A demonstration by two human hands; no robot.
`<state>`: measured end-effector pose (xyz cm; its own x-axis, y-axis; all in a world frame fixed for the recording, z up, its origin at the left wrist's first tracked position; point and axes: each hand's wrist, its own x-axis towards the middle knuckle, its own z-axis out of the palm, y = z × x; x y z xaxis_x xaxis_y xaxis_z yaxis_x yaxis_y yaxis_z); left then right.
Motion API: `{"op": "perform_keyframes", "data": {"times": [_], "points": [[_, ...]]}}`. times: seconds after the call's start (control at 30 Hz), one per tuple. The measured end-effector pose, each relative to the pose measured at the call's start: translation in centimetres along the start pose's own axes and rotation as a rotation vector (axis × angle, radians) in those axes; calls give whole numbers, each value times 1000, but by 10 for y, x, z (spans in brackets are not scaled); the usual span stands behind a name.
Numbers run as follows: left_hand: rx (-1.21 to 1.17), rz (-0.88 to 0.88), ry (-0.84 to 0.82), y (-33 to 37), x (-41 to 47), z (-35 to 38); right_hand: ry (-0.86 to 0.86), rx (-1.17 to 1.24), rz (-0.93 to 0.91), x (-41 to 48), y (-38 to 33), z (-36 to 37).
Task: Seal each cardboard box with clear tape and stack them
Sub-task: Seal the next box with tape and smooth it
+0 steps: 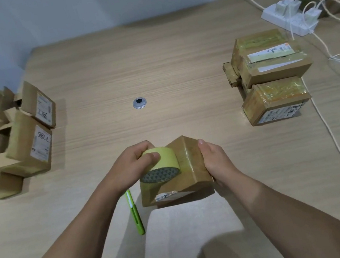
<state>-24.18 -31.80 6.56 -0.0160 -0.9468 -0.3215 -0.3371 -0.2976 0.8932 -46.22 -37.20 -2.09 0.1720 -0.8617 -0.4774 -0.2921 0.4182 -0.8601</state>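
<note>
Abt halfway imo. My left fingers [153, 156] are gripping the tape roll [161, 163] against the box [189, 170] near the desk [155, 64] front edge, w/ right fingers [202, 143] clutching that box. Taped boxes [270, 69] are sitting at the right edge, unsealed ones [23, 139] at the left.

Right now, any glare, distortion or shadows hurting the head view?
Head view: wide-angle distortion bows the table at its far edge; glare streaks the taped boxes at right; soft shadows fall beneath the held box and at the bottom edge; the tape roll reads sharp.
</note>
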Motion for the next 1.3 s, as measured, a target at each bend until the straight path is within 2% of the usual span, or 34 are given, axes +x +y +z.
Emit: {"op": "perform_keyframes", "data": {"times": [0.13, 0.27, 0.43, 0.57, 0.67, 0.83, 1.0, 1.1, 1.3], "points": [[-30, -7, -36, -5, 0, 12, 47, 79, 104, 1, 20, 8], [61, -18, -16, -7, 13, 31, 135, 110, 117, 8, 22, -3], [273, -32, -53, -6, 30, 63, 176, -31, -37, 1, 15, -12], [240, -41, -30, -4, 35, 70, 118, -141, -44, 4, 32, 3], [269, -23, -42, -5, 34, 68, 97, -118, -9, 5, 41, 13], [279, -36, -86, -8, 32, 63, 79, -219, -80, 6, 40, 16], [113, -84, -122, -16, 28, 49, 60, -381, -140, 5, 40, 14], [187, -110, -148, -16, 28, 42, 64, -519, -126, 4, 37, 16], [476, -127, -144, -14, 30, 18, 83, -594, -109, 1, 33, 17]]}}
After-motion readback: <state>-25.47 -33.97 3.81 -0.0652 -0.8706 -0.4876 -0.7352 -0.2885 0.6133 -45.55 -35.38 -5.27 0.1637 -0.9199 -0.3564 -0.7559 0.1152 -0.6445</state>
